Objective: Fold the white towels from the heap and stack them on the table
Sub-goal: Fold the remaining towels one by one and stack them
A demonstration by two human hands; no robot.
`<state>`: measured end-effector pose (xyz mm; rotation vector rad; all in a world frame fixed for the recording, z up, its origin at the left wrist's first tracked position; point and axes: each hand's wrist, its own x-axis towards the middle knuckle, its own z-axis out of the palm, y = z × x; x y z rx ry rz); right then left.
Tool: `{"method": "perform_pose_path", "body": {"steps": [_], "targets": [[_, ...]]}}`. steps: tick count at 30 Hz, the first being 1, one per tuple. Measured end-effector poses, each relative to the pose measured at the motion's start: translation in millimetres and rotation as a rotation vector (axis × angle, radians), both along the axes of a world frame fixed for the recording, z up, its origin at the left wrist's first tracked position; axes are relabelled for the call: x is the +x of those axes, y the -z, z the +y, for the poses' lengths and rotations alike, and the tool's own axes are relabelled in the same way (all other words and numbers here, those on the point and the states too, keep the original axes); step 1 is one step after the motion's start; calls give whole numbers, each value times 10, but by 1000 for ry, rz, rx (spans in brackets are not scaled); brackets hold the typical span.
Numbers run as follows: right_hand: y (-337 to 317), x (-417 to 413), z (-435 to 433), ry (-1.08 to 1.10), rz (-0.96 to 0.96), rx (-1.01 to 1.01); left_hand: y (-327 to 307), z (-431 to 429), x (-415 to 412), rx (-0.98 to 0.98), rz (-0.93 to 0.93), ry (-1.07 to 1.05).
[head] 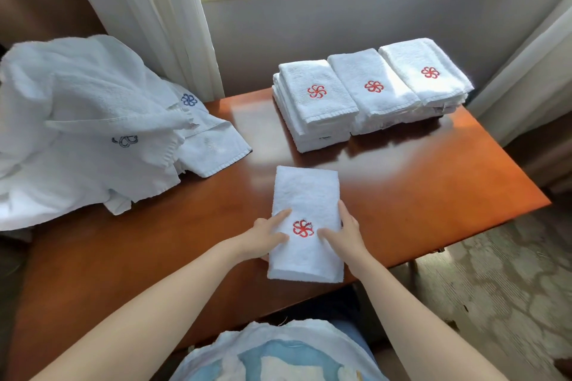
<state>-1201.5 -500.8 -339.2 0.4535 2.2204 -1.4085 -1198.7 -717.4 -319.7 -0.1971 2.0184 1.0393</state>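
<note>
**Towel folded, stacking still to come**

A pale blue-and-white top is filling the near edge, with both forearms reaching out over the bench. The left fingers and right fingers are lying straight and released, grasping nothing. They are pressing on a folded towel, one set on each side of its red emblem. That towel is looking finished: a neat, narrow, thick rectangle with squared edges. Well beyond the fingertips, three stacks are standing side by side. Left of the left fingers the heap is lying crumpled. I am judging the job past halfway, with this towel yet to join a stack.
</note>
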Motion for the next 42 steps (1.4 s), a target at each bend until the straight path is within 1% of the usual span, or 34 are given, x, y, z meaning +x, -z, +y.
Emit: {"method": "perform_pose_path", "body": {"steps": [3,5,9,12,15,18,22,28,33,42], "targets": [[-35,107,49,7,-17,-117,5,85,97,119,-7,-108],[-85,155,94,-13,-54,-150,-2,118,139,185,-21,-173],[-171,189,164,-56,-107,-254,-40,107,203,262,-53,-257],[-289,202,163,-78,-113,-282,-102,83,225,305,-47,-280],[-420,185,122,-73,-47,-296,-228,119,220,312,55,-247],[-600,135,75,-34,18,-316,-369,142,181,336,225,-270],[-786,89,63,-13,114,-377,-558,120,159,393,388,-302],[-1100,-124,34,-2,272,-429,-839,114,-7,462,559,-341],[-1369,-498,93,-45,359,-455,-1101,163,-284,440,661,-355],[-1711,-1415,417,-224,406,-331,-1403,456,-1032,269,702,-410]]}}
